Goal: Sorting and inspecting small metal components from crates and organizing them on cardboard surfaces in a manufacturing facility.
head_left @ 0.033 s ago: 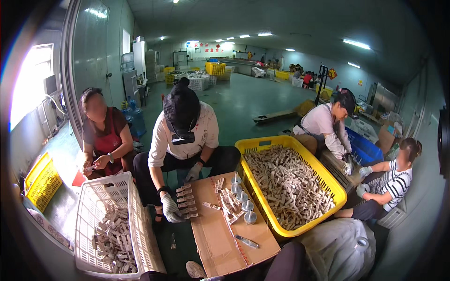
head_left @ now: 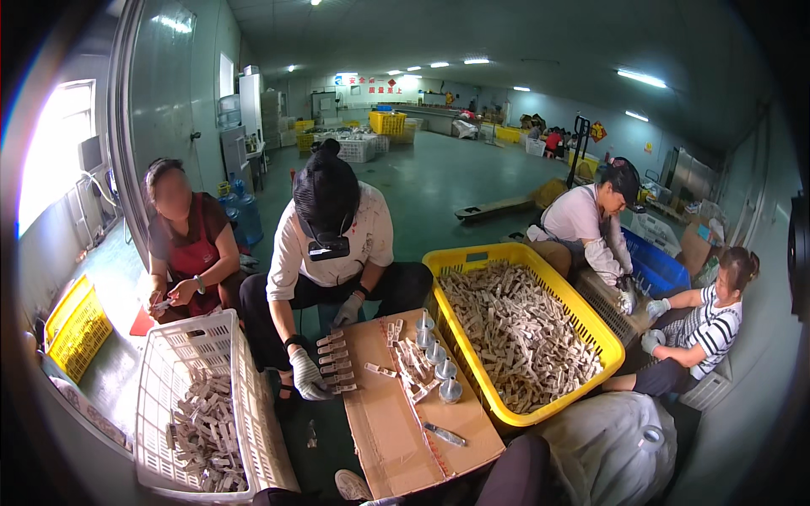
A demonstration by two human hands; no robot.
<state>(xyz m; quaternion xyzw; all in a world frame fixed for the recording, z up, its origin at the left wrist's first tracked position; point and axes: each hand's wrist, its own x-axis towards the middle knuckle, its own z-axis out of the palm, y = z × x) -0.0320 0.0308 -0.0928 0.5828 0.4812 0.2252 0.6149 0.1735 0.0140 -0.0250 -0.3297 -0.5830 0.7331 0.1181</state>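
Neither of my hands shows; my dark-clothed legs (head_left: 516, 474) reach in at the lower edge. Nearest me lies a cardboard sheet (head_left: 396, 447) with a silver-grey knife-like tool (head_left: 445, 434) on it. Several small, flat, pale pieces (head_left: 336, 363) form a row along its left edge. A loose pile of the same pieces (head_left: 413, 367) lies beside a line of silver, round-based metal objects (head_left: 450, 390). Across from me, a seated co-worker holds a gloved hand (head_left: 307, 375) by the row. Their other gloved hand (head_left: 348, 311) rests near the sheet's far edge.
A yellow crate (head_left: 607, 337) heaped with pale pieces stands right of the cardboard. To the left is a white crate (head_left: 152, 396), partly filled. A whitish sack (head_left: 607, 451) lies at the near right. Other people sit left and right; a pallet jack (head_left: 498, 208) stands behind.
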